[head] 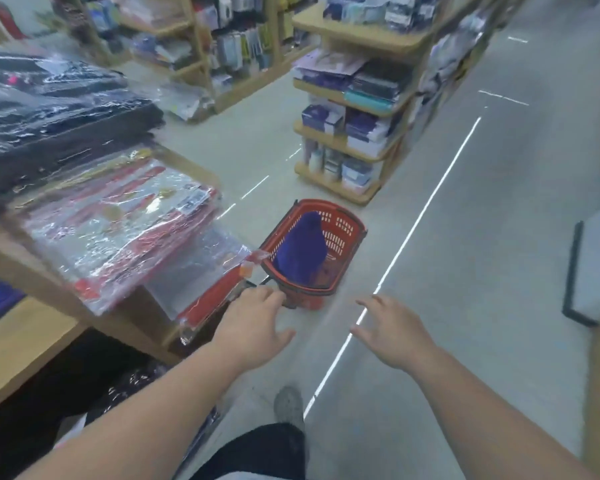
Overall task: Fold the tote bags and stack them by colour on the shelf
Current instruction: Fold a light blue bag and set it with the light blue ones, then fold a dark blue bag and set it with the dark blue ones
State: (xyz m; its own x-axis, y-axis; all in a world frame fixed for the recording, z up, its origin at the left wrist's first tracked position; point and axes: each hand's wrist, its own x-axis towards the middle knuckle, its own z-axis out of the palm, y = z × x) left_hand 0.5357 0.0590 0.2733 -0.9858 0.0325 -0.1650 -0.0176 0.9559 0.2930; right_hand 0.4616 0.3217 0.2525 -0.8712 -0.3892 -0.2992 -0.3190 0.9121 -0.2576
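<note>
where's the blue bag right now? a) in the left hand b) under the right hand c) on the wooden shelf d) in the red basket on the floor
d: the blue bag sits inside the red basket on the floor; the left hand and right hand hold nothing.

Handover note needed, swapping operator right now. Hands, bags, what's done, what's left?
Left hand: open, empty, fingers at the near rim of the red basket; blur hides whether they touch it.
Right hand: open, empty, above the floor beside the basket.
Blue tote bag: unfolded, heaped in the basket, which stands on the floor by the shelf.
Done: nothing shown for this bag. Wrapped red stack and black stack lie on the shelf.
Left: take the bag out, fold it, stack it by colour.
</note>
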